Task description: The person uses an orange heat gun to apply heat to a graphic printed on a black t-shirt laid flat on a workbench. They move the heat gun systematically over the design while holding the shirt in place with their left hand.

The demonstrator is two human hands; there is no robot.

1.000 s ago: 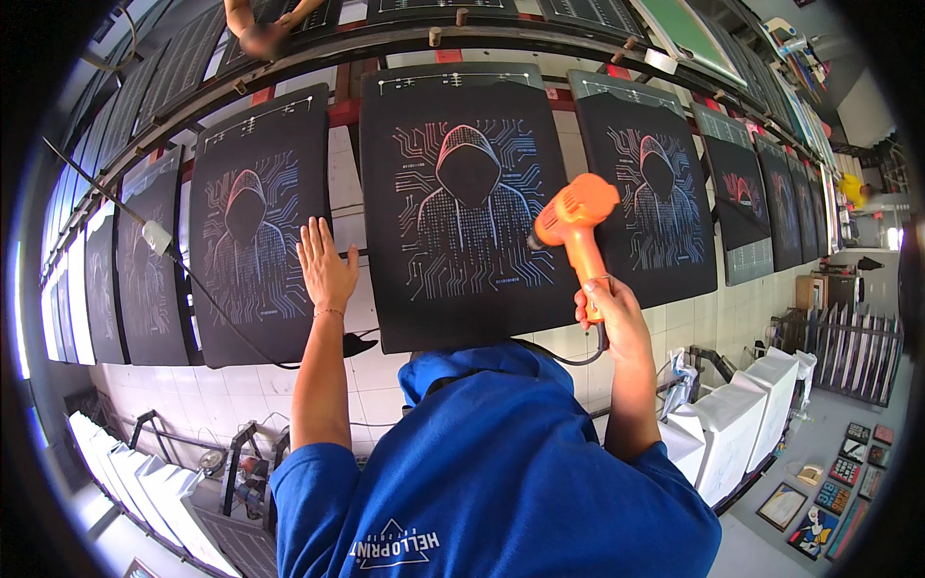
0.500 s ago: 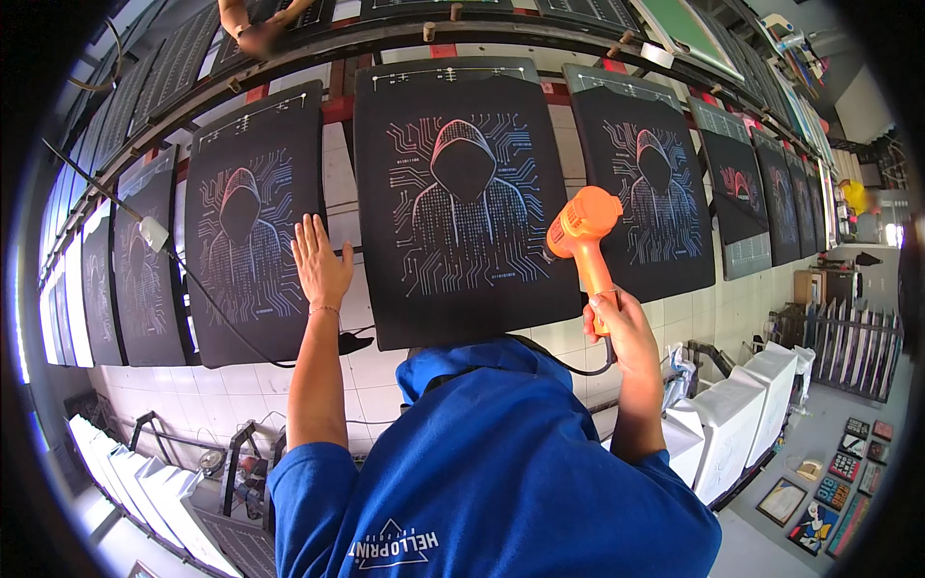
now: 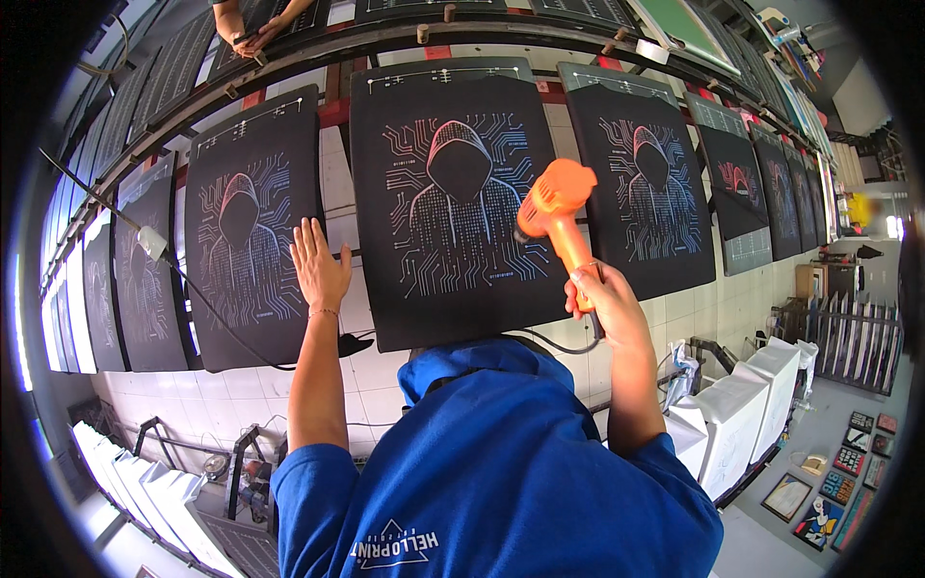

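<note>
My right hand [image 3: 605, 301] grips the handle of an orange heat gun [image 3: 564, 207]. Its dark nozzle points left over the right side of the printed black T-shirt [image 3: 385, 299] on the middle board. That shirt bears a hooded figure framed by circuit lines, shaded red to blue. My left hand [image 3: 320, 262] lies flat, fingers stretched, at the right edge of the left black shirt [image 3: 222, 328]; it holds nothing. On the board to the right lies another black shirt [image 3: 665, 265] with the same print.
A dark rail [image 3: 540, 34] runs behind the boards, with a roll of white tape [image 3: 652, 51] on it. Across it, another person's hands [image 3: 252, 39] hold something dark. A black cable [image 3: 198, 289] crosses the left shirt. White-covered boxes [image 3: 732, 424] stand at the lower right.
My right hand has brought the heat gun left and slightly up, farther over the middle shirt. My left hand stays at the left shirt's edge. The other person's hands have come closer together.
</note>
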